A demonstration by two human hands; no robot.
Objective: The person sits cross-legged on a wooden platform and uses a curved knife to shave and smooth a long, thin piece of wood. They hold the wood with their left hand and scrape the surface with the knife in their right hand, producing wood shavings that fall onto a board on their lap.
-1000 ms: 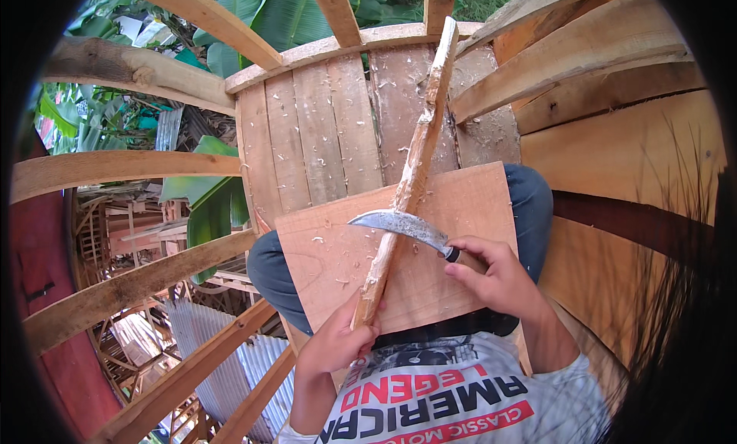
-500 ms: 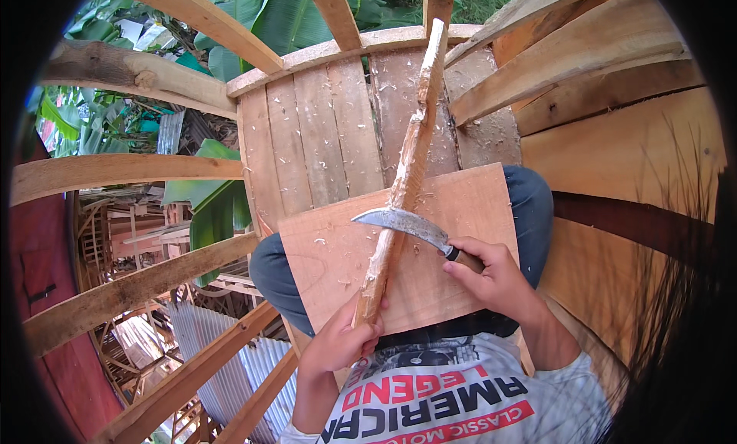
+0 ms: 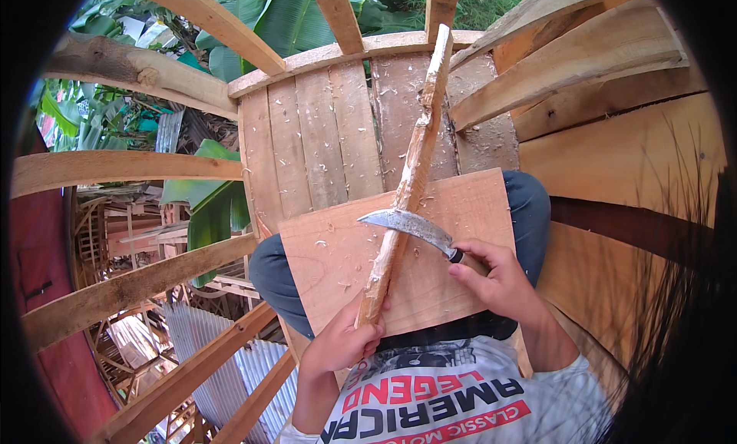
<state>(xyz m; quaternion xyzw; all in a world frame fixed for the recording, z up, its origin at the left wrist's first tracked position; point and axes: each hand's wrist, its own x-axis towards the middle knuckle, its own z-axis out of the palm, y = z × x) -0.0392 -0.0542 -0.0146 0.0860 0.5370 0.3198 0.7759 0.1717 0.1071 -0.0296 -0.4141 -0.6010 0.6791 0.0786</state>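
A long, rough wooden stick (image 3: 411,179) runs from my lap up and away over the plank floor. My left hand (image 3: 344,340) grips its near end. My right hand (image 3: 495,279) holds the handle of a curved knife (image 3: 407,223), whose blade lies across the stick about a third of the way up. Both rest over a flat wooden board (image 3: 453,290) laid across my knees.
A plank platform (image 3: 322,137) littered with wood shavings lies ahead, framed by wooden beams (image 3: 123,286) and rails. Banana leaves (image 3: 215,206) and corrugated metal roofing (image 3: 192,344) show below on the left. A wooden wall (image 3: 614,160) stands on the right.
The knife blade has slid slightly up the stick, away from me. The left hand's grip on the stick's near end has stayed the same.
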